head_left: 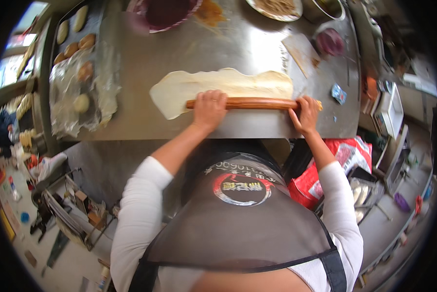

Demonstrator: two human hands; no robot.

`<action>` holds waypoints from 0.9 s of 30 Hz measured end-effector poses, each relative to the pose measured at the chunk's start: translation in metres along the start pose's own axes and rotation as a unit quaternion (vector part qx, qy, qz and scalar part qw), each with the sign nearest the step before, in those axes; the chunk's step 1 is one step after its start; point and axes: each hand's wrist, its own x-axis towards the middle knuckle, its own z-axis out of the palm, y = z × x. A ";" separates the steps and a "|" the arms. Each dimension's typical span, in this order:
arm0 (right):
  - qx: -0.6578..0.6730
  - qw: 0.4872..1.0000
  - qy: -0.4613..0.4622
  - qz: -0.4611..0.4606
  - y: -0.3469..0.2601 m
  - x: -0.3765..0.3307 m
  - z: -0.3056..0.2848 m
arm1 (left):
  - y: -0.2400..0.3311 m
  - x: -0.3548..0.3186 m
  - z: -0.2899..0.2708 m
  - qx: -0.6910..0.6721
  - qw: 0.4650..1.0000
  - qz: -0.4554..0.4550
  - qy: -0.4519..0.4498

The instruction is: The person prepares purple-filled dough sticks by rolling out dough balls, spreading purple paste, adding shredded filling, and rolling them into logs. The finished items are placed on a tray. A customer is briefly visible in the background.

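Two hands are pressing a wooden rolling pin (250,103) over flat dough (218,85).
Left grip (209,108) and right grip (306,113) are closing around it, seemingly, on the steel desk (179,53).

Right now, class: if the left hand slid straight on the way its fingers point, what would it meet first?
The left hand, resting on the rolling pin, points away across the table; it would probably meet the flattened dough sheet first, just beyond the pin.

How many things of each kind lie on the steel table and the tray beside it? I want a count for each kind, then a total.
Rolling pin: 1
Flat dough sheet: 1
Dough pieces on the tray: 7, as far as I can tell
Purple bowls: 2
Total: 11
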 end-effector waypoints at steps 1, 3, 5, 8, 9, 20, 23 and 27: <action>0.013 1.000 -0.024 0.012 -0.003 -0.002 -0.004 | 0.003 -0.005 -0.001 -0.015 0.999 -0.012 0.029; 0.021 0.999 -0.024 -0.033 -0.010 0.015 -0.006 | 0.003 -0.013 -0.007 -0.049 0.998 -0.035 0.034; 0.019 0.995 -0.006 -0.098 -0.029 0.050 0.003 | -0.007 -0.036 -0.021 -0.054 0.992 -0.107 0.047; 0.079 0.983 -0.009 -0.164 -0.089 0.110 0.045 | -0.037 -0.093 -0.043 -0.063 0.966 -0.233 0.096; 0.107 0.977 -0.025 -0.183 -0.114 0.128 0.066 | -0.047 -0.113 -0.048 -0.087 0.951 -0.280 0.096; -0.023 0.922 -0.279 -0.269 -0.306 0.256 0.204 | -0.121 -0.167 -0.081 0.009 0.883 -0.466 -0.052; 0.017 0.906 -0.314 -0.284 -0.321 0.275 0.196 | -0.137 -0.172 -0.075 -0.051 0.881 -0.468 -0.033; 0.321 0.897 -0.237 -0.189 -0.282 0.319 0.175 | -0.146 -0.177 -0.073 -0.075 0.880 -0.467 -0.035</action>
